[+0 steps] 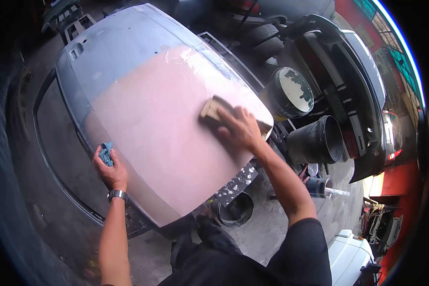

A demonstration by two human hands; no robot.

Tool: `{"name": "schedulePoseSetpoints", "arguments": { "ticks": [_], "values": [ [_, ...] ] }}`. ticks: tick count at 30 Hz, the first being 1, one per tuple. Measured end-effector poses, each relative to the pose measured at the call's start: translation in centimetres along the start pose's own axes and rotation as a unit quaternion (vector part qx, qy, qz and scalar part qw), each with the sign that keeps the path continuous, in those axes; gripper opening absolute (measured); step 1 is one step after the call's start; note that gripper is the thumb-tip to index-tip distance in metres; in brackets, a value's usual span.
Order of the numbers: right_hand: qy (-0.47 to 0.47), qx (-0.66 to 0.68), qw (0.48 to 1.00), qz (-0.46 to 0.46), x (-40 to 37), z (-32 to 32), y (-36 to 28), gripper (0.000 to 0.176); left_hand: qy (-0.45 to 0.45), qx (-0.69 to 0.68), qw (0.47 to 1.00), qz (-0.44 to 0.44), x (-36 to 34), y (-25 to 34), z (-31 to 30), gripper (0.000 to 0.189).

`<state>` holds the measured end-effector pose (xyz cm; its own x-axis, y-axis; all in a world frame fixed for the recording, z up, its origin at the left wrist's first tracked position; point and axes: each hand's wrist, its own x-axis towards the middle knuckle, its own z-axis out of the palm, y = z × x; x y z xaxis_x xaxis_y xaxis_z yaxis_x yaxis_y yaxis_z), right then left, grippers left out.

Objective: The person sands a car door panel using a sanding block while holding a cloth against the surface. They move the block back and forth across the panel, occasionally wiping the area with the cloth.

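A car door panel (pixel 152 133) lies flat in front of me, its near part coated in pinkish filler and its far part bare grey-blue. My right hand (pixel 242 127) is closed over a sanding block (pixel 210 108), which rests on the pink surface right of the middle. The fingers partly cover the block, and they are slightly blurred. At the panel's left edge, my left hand (pixel 112 172) is closed round a crumpled blue cloth (pixel 106 153). Wet, shiny patches show on the panel's upper right part.
Right of the panel stand a paint-smeared bucket (pixel 295 90) and a dark bucket (pixel 319 140). Another dark bucket (pixel 237 212) sits on the floor near my legs. Stacked tyres (pixel 266 40) and a car bumper (pixel 367 71) are farther back. A paint tin (pixel 318 187) stands lower right.
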<state>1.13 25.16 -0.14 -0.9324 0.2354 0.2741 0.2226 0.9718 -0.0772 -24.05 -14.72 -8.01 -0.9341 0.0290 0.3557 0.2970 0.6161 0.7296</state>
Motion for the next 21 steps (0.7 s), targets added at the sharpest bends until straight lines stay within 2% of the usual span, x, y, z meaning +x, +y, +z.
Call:
{"name": "schedulePoseSetpoints", "arguments": {
  "ticks": [3, 5, 6, 7, 9, 10, 12, 14, 15, 17, 21],
  "values": [
    [0.007, 0.001, 0.996, 0.087, 10.6, 2.8, 4.7, 0.058, 0.007, 0.007, 1.0, 0.004, 0.0, 0.2, -0.1, 0.043],
    [0.057, -0.016, 0.993, 0.105, 12.4, 4.5, 5.1, 0.054, 0.01, 0.004, 1.0, -0.001, -0.1, 0.6, -0.1, 0.042],
    [0.033, -0.011, 0.993, 0.111, 11.8, 3.6, 4.2, 0.055, 0.001, 0.004, 1.0, 0.0, -0.1, 0.6, -0.4, 0.042],
    [0.005, -0.009, 0.993, 0.12, 10.2, 2.4, 3.0, 0.055, 0.0, 0.011, 1.0, 0.002, -0.3, 0.3, -0.7, 0.042],
    [0.016, -0.003, 0.997, 0.078, 3.6, 0.6, 0.0, 0.059, -0.002, 0.012, 1.0, 0.007, -0.1, 0.0, -0.2, 0.042],
    [-0.01, -0.004, 0.998, 0.062, -0.2, -0.3, -1.1, 0.065, 0.032, 0.017, 0.999, 0.023, -0.2, 0.5, -0.2, 0.041],
    [-0.023, 0.008, 0.999, 0.02, -6.9, -2.4, -3.7, 0.08, 0.029, 0.006, 0.999, 0.025, 0.1, 0.6, 0.0, 0.041],
    [-0.037, 0.0, 0.999, 0.006, -8.8, -3.4, -4.2, 0.083, 0.026, 0.008, 0.999, 0.023, -0.2, 0.0, -0.1, 0.041],
    [-0.052, -0.005, 0.999, -0.005, -8.2, -3.4, -3.5, 0.083, 0.03, 0.008, 0.999, 0.024, -0.1, 0.3, 0.0, 0.042],
    [-0.087, -0.006, 0.995, 0.052, -1.9, -1.9, -0.4, 0.075, 0.021, 0.012, 0.999, 0.023, 0.1, 0.6, -0.2, 0.042],
    [0.003, 0.014, 0.993, 0.113, 11.9, 3.4, 6.0, 0.057, -0.002, 0.02, 1.0, -0.001, 0.0, 0.7, -0.5, 0.043]
  ]
}}
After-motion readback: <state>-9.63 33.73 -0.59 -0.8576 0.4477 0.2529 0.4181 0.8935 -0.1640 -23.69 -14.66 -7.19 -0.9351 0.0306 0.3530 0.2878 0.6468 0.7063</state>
